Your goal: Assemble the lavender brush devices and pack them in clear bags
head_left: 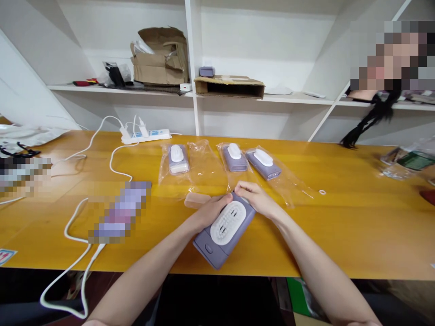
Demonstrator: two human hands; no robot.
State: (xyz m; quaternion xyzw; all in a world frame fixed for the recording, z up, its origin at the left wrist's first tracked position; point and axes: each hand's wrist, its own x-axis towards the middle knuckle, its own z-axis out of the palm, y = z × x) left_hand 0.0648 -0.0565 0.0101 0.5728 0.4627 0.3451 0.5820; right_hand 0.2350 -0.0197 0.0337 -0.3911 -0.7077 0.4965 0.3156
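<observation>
Head view: the left hand (212,210) and right hand (254,199) are both closed around the far end of a lilac plastic device (207,249), gripping it from either side, with its white oval pad (227,222) facing up. The device's near end sits just below the hands, close to the front edge of the yellow wood table (322,240). A beige strip (197,200) lies just beside the left hand. Beyond the hands are three similar devices in clear plastic bags (234,157). Held only at one end, the device could slip, swing and tip over the table edge; a careless shift could knock the strip.
</observation>
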